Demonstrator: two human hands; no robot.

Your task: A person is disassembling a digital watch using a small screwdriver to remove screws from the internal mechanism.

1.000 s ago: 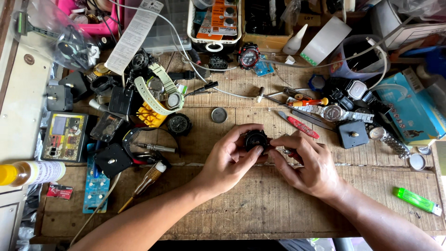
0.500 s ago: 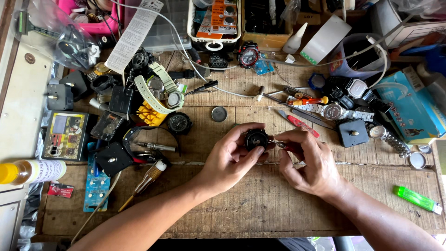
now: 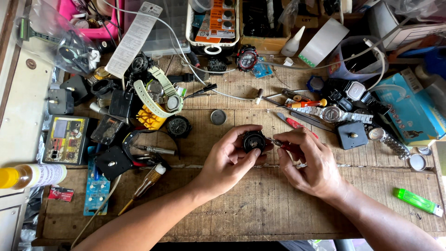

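On the cluttered wooden surface (image 3: pixel 260 209), your left hand (image 3: pixel 227 160) had its fingers closed around a black watch case (image 3: pixel 253 141) at centre. Your right hand (image 3: pixel 309 162) pinched a small red-handled tool (image 3: pixel 278 143), its tip touching the case.

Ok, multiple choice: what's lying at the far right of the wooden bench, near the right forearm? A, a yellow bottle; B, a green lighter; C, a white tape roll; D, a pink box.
B: the green lighter lies on the wooden bench at its right edge, beside the right forearm.
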